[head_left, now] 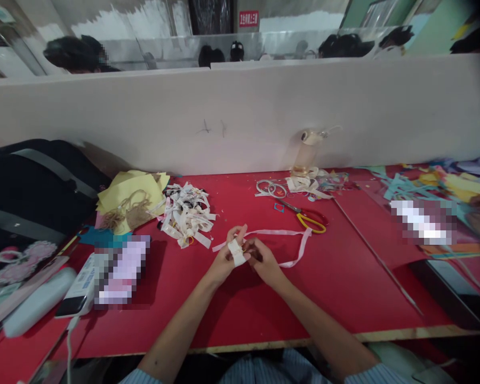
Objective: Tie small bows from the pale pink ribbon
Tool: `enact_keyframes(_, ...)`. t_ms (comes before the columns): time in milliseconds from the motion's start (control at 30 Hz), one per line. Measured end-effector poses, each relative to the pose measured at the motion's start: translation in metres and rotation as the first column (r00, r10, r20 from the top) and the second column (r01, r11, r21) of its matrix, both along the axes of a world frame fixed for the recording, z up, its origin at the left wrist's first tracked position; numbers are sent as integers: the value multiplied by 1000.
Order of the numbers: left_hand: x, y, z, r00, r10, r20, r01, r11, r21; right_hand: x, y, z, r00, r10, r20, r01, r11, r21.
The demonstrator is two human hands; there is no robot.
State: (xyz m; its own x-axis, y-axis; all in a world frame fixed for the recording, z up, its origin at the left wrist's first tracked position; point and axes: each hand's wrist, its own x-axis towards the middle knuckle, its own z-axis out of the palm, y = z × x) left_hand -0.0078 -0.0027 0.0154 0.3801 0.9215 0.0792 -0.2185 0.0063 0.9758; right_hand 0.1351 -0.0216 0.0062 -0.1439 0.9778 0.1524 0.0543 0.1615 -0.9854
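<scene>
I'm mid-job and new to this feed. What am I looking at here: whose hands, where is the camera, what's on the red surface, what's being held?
There is no machine here: these are a person's two bare hands, seen from a camera worn on their head that looks down at a red table. The left hand has a pale ribbon wrapped around its fingers; the right hand meets it and grips the same ribbon, whose loose end loops off to the right. Behind lie yellow-handled scissors, a pile of finished ribbon pieces, yellow paper sheets with twine, and a bottle by the white partition. Other people sit beyond it.
</scene>
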Motion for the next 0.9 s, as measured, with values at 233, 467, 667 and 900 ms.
enact_keyframes(233, -4, 0, 2, 950, 19, 311, 37, 984, -174, 3, -4, 5, 977, 159, -140, -161, 987, -5)
enact_keyframes(467, 0, 2, -1, 945, 38, 324, 18, 985, -169, 10, -2, 12, 878, 409, -247, -432, 901, -41)
enact_keyframes(667, -2, 4, 2, 925, 75, 374, 3, 979, -203, 12, -6, 20, 848, 459, -265, -476, 880, 2)
enact_keyframes(900, -6, 5, 5, 922, 87, 377, 3, 973, -230, 13, -3, 15, 846, 504, -171, -518, 854, -44)
